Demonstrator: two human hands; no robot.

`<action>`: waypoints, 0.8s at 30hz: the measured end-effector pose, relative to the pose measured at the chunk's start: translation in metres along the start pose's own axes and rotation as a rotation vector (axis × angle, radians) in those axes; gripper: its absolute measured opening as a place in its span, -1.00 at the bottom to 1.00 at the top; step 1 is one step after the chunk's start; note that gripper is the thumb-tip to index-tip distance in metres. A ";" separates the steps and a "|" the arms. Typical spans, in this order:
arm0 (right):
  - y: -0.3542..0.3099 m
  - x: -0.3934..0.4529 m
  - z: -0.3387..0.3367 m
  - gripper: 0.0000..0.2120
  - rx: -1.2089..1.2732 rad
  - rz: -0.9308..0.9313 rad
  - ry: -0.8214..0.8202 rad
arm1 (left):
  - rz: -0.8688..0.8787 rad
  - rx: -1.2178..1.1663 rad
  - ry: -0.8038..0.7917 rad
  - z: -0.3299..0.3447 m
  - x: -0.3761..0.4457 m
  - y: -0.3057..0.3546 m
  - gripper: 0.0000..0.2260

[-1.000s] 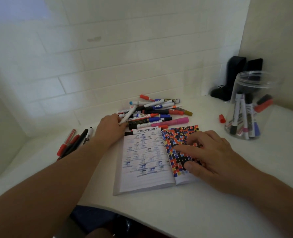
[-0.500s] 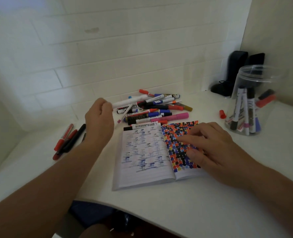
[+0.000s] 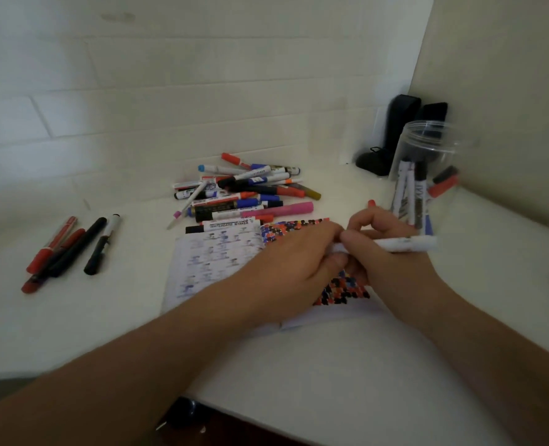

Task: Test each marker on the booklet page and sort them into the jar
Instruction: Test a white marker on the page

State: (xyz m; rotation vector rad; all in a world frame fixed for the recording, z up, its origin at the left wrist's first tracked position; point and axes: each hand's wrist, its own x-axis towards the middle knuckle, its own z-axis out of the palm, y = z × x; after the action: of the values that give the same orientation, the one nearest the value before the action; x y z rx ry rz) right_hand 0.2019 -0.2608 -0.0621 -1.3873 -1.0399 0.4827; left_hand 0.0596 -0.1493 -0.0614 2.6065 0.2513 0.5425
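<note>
Both hands meet over the open booklet, whose right page is filled with coloured marks. They hold a white marker that lies level and points right. My left hand grips its left end, which is hidden in the fingers. My right hand pinches the barrel beside it. A pile of several markers lies behind the booklet. The clear jar stands at the right with several markers upright inside.
Several red and black pens lie at the left of the white table. A red cap sits by the jar. Black objects stand in the back corner against the wall. The table's front edge runs close below my arms.
My left hand has carried the white marker from the pile over to the booklet. My right hand has lifted off the page and taken hold of the marker too.
</note>
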 end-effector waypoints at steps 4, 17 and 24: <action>0.000 -0.001 0.003 -0.75 0.075 0.116 -0.055 | 0.035 0.012 -0.045 0.005 0.002 -0.009 -0.83; -0.006 0.006 -0.028 -0.78 0.316 0.150 -0.202 | -0.125 -0.230 0.055 0.000 -0.008 -0.015 -0.85; 0.005 -0.001 -0.035 -0.77 -0.083 0.119 -0.255 | -0.249 -0.144 0.050 0.001 -0.004 -0.037 -0.82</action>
State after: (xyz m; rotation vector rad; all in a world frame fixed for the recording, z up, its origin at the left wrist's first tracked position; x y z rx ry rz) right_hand 0.2317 -0.2807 -0.0624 -1.4935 -1.1982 0.7255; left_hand 0.0532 -0.1179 -0.0810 2.3803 0.5251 0.5170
